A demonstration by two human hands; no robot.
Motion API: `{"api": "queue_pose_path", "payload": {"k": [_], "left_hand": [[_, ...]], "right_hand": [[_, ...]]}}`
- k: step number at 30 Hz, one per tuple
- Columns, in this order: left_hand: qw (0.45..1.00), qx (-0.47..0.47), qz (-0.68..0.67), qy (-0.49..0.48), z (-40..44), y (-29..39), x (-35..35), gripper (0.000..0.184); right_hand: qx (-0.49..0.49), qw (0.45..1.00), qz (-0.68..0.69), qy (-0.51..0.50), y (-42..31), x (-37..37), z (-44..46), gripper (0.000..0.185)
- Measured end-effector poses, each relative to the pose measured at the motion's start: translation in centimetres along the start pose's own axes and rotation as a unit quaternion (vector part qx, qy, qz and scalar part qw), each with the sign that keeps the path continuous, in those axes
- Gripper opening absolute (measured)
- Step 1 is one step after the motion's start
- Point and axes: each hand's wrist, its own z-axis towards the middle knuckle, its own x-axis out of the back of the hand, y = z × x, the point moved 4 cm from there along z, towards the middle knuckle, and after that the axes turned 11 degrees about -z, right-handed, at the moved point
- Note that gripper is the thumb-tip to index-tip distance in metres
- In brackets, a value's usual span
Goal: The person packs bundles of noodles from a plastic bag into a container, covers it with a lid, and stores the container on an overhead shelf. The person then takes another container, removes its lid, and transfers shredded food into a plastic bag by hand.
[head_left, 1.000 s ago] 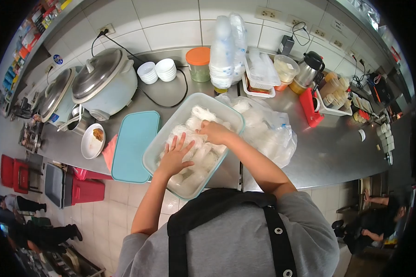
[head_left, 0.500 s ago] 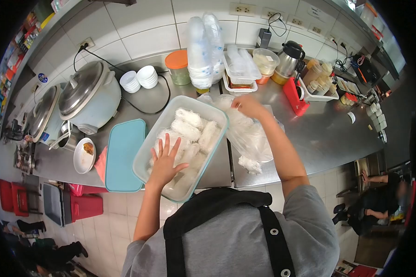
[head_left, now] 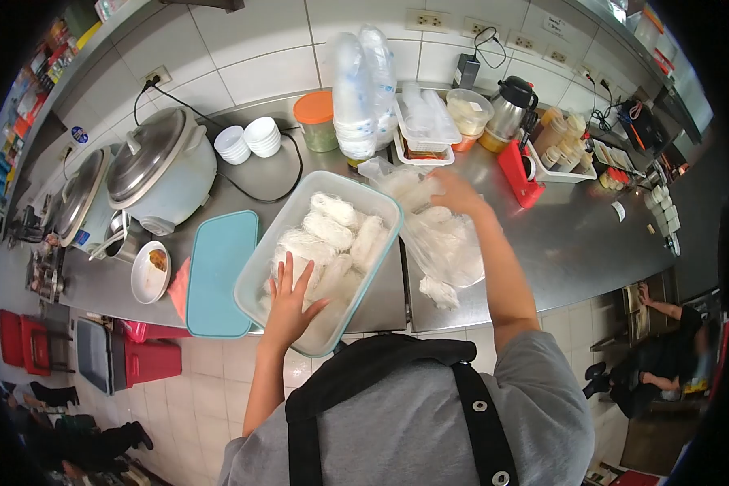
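Observation:
My left hand (head_left: 290, 308) is open, fingers spread, over the near left part of a clear plastic container (head_left: 387, 243) with a pale teal rim. Several white bundles of thin noodles (head_left: 332, 231) lie inside it. My right hand (head_left: 455, 194) is closed at the upper part of a clear plastic bag (head_left: 417, 235), its fingertips partly hidden by the film. More white noodle bundles (head_left: 454, 251) show through the bag. A loose noodle clump (head_left: 439, 292) lies at the bag's lower edge, on the steel counter.
Left of the container lie a teal lid (head_left: 223, 275) and a white bowl (head_left: 150, 273) with food scraps. Rice cookers (head_left: 158, 162) stand farther left. Behind are bagged cups (head_left: 355, 97), a thermos (head_left: 510, 109) and a red holder (head_left: 521, 172). Another person (head_left: 664, 356) is at the far right.
My right hand has moved slightly right and down at the bag, and the bag's top has shifted. My left hand has moved slightly down, still spread over the container.

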Motion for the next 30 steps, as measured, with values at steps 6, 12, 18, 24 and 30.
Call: {"api": "queue_pose_path", "payload": {"k": [6, 12, 18, 24, 30], "left_hand": [[0.997, 0.03, -0.012, 0.068, -1.9, -1.4, 1.6, 0.067], [0.966, -0.004, -0.09, 0.244, -2.1, -0.6, 4.4, 0.039], [0.924, 0.001, -0.121, 0.364, -2.2, -0.8, 5.2, 0.036], [0.901, 0.067, -0.069, 0.423, -3.7, -2.1, 5.0, 0.036], [0.984, 0.072, 0.026, 0.163, -3.0, -3.3, 1.6, 0.031]], "right_hand": [[-0.097, 0.978, 0.174, 0.068, -1.2, 8.0, -2.3, 0.061], [0.003, 0.951, 0.308, 0.035, -12.8, 13.5, -2.5, 0.05], [0.147, 0.963, 0.203, -0.095, -27.2, 5.5, -0.1, 0.067], [0.189, 0.939, 0.043, -0.283, -33.9, -9.0, 1.2, 0.076], [0.173, 0.947, 0.163, -0.217, -29.4, -6.0, 1.7, 0.062]]}}
